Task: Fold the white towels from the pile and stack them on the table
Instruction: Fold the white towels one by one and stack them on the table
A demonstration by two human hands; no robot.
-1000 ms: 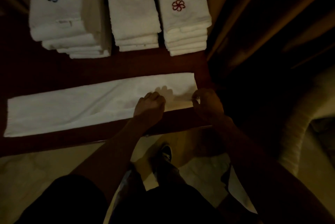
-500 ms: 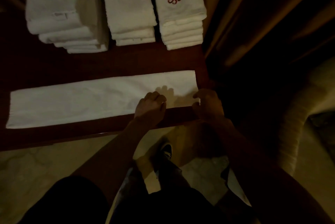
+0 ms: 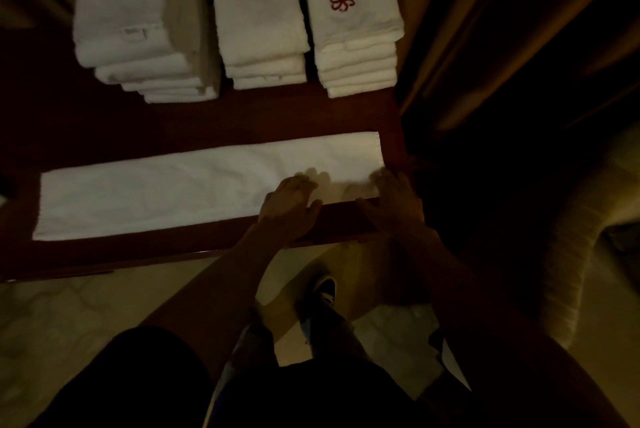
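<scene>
Released and palm-down, the left grip (image 3: 287, 208) and right grip (image 3: 393, 202) rest flat on the right end of the long white towel (image 3: 166, 192), which lies along the front edge of the dark surface (image 3: 242, 116). Three folded stacks (image 3: 258, 22) stand behind it, apart.

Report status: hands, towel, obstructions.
Flat on towel, right end: left hand, right hand. Long strip, not yet stacked. Three stacks behind, clear of it.

Bare table (image 3: 242, 116) strip between long towel (image 3: 173, 192) and three stacks (image 3: 259, 29).
</scene>
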